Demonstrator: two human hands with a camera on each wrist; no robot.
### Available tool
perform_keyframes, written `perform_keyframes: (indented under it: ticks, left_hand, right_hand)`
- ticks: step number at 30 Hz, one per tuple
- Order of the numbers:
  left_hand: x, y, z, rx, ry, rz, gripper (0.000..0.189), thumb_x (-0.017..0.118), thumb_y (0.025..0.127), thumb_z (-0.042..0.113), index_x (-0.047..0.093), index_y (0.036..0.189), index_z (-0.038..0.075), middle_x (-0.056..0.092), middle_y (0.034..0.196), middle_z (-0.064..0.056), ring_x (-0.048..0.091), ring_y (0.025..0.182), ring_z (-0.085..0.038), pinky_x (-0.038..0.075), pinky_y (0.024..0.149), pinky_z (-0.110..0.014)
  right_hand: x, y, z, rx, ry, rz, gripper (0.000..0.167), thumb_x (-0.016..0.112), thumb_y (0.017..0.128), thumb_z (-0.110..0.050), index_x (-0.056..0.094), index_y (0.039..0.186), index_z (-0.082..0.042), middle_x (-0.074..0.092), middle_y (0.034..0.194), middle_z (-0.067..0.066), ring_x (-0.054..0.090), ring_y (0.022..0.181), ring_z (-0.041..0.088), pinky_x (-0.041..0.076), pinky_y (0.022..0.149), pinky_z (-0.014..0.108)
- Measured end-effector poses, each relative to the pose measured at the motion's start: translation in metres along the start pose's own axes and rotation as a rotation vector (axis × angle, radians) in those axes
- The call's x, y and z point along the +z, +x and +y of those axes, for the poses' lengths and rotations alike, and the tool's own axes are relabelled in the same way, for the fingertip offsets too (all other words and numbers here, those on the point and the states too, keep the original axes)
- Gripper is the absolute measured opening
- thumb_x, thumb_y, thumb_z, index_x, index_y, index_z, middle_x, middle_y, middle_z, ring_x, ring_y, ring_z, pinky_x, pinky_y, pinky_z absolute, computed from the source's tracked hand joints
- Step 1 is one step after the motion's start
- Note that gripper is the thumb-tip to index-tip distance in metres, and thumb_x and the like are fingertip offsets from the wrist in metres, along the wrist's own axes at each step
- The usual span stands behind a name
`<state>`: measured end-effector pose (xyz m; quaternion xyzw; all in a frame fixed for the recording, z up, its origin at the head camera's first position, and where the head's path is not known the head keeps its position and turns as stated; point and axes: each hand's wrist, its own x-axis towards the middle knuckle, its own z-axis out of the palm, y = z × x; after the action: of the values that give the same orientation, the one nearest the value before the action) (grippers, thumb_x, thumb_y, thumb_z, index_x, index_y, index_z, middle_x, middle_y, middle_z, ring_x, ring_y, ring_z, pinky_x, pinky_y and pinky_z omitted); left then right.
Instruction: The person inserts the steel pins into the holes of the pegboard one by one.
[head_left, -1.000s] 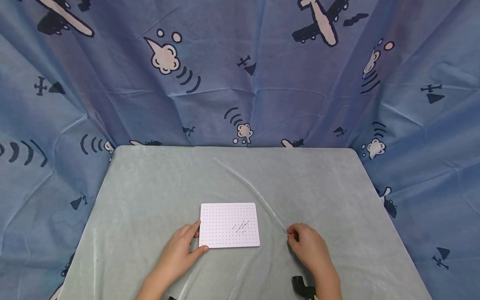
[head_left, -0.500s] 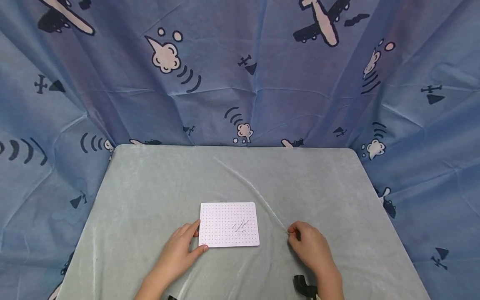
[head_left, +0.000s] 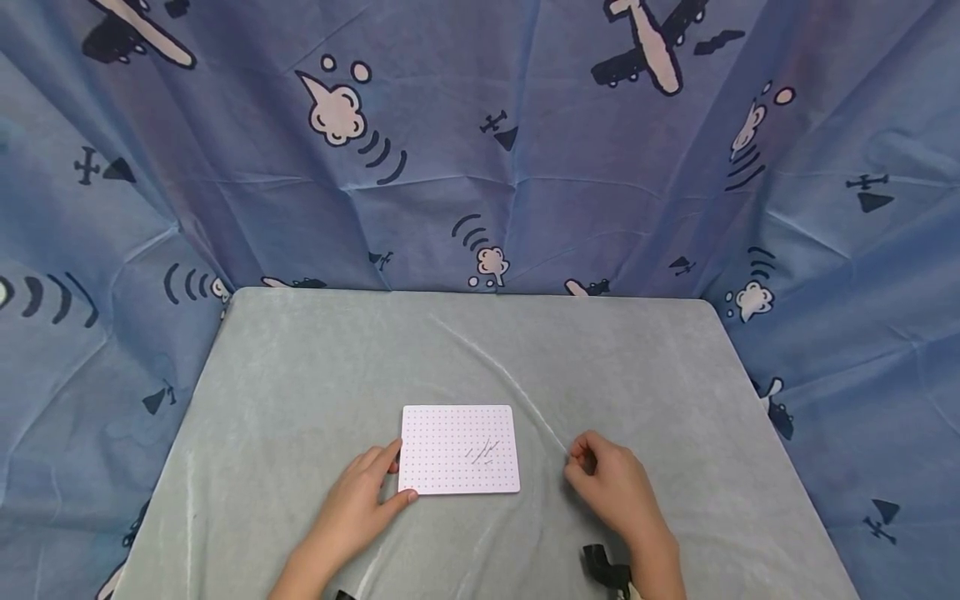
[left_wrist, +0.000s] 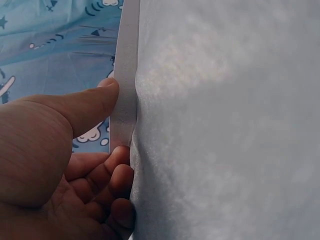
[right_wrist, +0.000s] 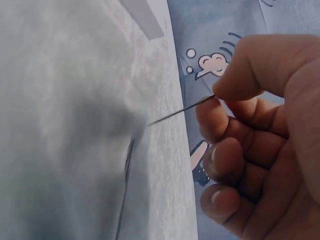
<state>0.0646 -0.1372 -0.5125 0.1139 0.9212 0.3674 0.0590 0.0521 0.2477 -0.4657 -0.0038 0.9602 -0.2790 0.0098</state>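
In the head view a white board (head_left: 442,433) with a grid of small dots lies on the grey cloth, several thin dark strokes (head_left: 482,452) showing on its right half. My left hand (head_left: 358,496) holds the board at its near left corner, thumb at the near edge and forefinger along the left side. In the left wrist view the thumb rests on the board's pale side (left_wrist: 125,95). To the right of the board, my right hand (head_left: 617,486) pinches a thin dark needle-like piece (right_wrist: 182,110) between thumb and forefinger, its free end pointing down to the cloth.
Another thin dark line (right_wrist: 125,185) shows on the cloth below the pinched piece. A black curved object (head_left: 603,568) is beside the right wrist. The grey cloth (head_left: 337,358) has a long crease, and a blue patterned curtain (head_left: 420,142) surrounds the table.
My right hand has shifted slightly left and away from me, still pinching. The left hand and the board stay in place.
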Motion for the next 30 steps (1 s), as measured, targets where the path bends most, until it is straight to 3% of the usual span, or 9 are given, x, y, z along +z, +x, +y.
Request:
perform_keyframes:
  ticks: [5,13,20,30]
  left_hand:
    - [0.0,-0.001,0.0,0.0,0.003,0.0,0.079,0.095,0.087,0.026,0.06,0.153,0.001,0.06,0.107,0.014,0.052,0.093,-0.006,0.049,0.085,-0.031]
    - [-0.001,-0.002,0.0,0.007,0.001,0.006,0.078,0.095,0.088,0.026,0.06,0.153,0.001,0.06,0.107,0.013,0.052,0.095,-0.007,0.049,0.087,-0.033]
    - [0.0,-0.002,-0.001,0.017,0.003,0.016,0.079,0.095,0.087,0.026,0.06,0.152,0.0,0.06,0.106,0.013,0.052,0.096,-0.007,0.048,0.087,-0.033]
    - [0.001,-0.001,-0.004,0.037,0.009,0.023,0.078,0.095,0.087,0.026,0.06,0.153,0.001,0.06,0.107,0.014,0.053,0.098,-0.007,0.049,0.088,-0.033]
  right_hand:
    - [0.005,0.004,-0.008,-0.077,0.052,0.057,0.025,0.076,0.081,-0.002,0.065,0.086,-0.024,0.052,0.068,-0.014,0.048,0.059,0.004,0.042,0.057,0.027]
    - [0.021,0.011,-0.029,-0.207,0.186,0.058,0.02,0.079,0.085,0.0,0.072,0.089,-0.018,0.055,0.069,-0.014,0.05,0.059,0.004,0.045,0.054,0.026]
    - [0.035,0.014,-0.042,-0.335,0.222,0.105,0.027,0.081,0.084,0.004,0.073,0.089,-0.021,0.055,0.068,-0.015,0.048,0.059,0.0,0.041,0.052,0.019]
    - [0.047,0.017,-0.048,-0.377,0.235,0.107,0.02,0.082,0.085,-0.002,0.076,0.09,-0.02,0.054,0.069,-0.018,0.047,0.059,-0.002,0.04,0.053,0.017]
